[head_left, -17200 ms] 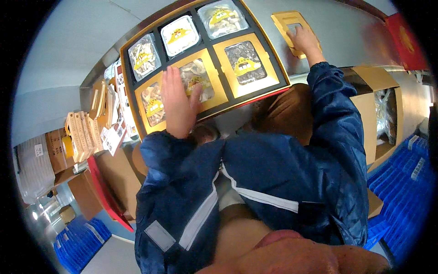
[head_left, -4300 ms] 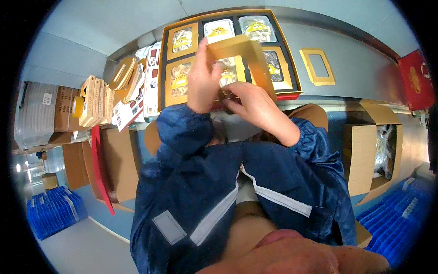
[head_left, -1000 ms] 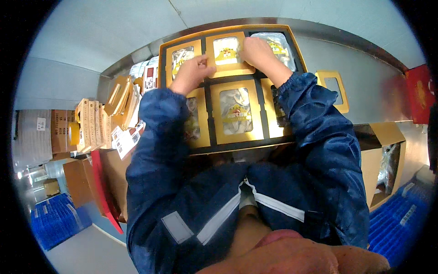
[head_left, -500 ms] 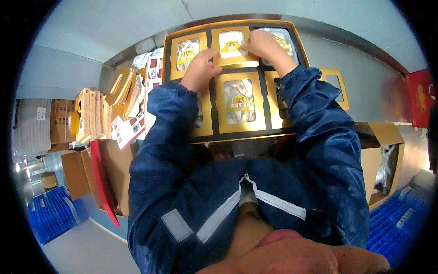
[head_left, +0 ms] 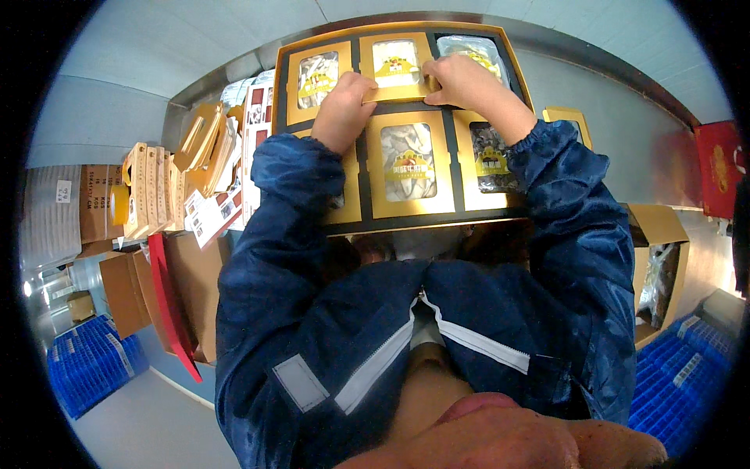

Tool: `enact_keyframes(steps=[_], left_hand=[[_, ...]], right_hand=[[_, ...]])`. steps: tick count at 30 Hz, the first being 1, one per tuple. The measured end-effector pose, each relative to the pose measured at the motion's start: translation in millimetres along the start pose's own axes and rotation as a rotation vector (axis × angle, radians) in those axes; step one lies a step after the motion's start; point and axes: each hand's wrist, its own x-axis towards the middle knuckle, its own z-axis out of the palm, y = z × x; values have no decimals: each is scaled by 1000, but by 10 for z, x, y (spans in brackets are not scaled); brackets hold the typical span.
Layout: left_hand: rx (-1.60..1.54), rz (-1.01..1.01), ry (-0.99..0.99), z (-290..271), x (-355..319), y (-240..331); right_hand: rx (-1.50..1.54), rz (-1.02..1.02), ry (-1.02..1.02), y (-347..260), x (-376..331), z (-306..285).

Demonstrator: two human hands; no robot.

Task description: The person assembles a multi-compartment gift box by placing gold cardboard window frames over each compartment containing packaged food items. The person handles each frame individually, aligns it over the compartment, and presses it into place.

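A wide box (head_left: 512, 59) with gold edges and a black insert lies in front of me, its packs sitting in two rows. In the far row's middle compartment is a gold window frame (head_left: 394, 91) over a pale pack (head_left: 396, 62). My left hand (head_left: 344, 109) grips this frame's near left corner with curled fingers. At its near right edge my right hand (head_left: 461, 82) pinches the frame. The far right pack (head_left: 476, 51) is bare clear plastic, partly behind my right hand. Other gold frames surround a pale near-middle pack (head_left: 408, 160) and a dark near-right pack (head_left: 492, 160).
Left of the box are stacked gold frames (head_left: 199, 137), printed cards (head_left: 215, 211) and a yellow tape roll (head_left: 119, 205). A loose gold frame (head_left: 568, 117) lies right of the box. Open cartons (head_left: 199, 289) (head_left: 664, 234) stand on both sides, near blue bundles (head_left: 94, 359). A red box (head_left: 719, 168) is far right.
My right hand has slid down the frame's right side to its near corner. My left hand stays by the near left corner, fingers drawn in closer. The view has shifted slightly.
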Motion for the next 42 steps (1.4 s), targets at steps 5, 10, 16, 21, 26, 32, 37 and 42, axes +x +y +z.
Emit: enact_keyframes(steps=[5,10,16,21,26,32,37,42], left_hand=[[7,6,-114,-89,56,63],[167,26,-236,-127,103,202],[300,116,-232,-96,52,229],[214,178,-214,-133,1,141],[310,218,-248,-135,14,232],[386,258,-301,-190,18,387],[284,299,-323,-207,-50,173],[196,71,-134,-16,-139,167]], right_hand=[[-58,-2,119,-130,-154,105],[-145,54,198,-213,-230,288],[-149,-8,285,-372,-329,205],[-178,-40,234,-352,-339,165],[-214,-39,190,-339,-365,186],[-196,-48,234,-458,-419,154],[-197,-90,210,-375,-397,232],[-172,-83,275,-324,-415,262]])
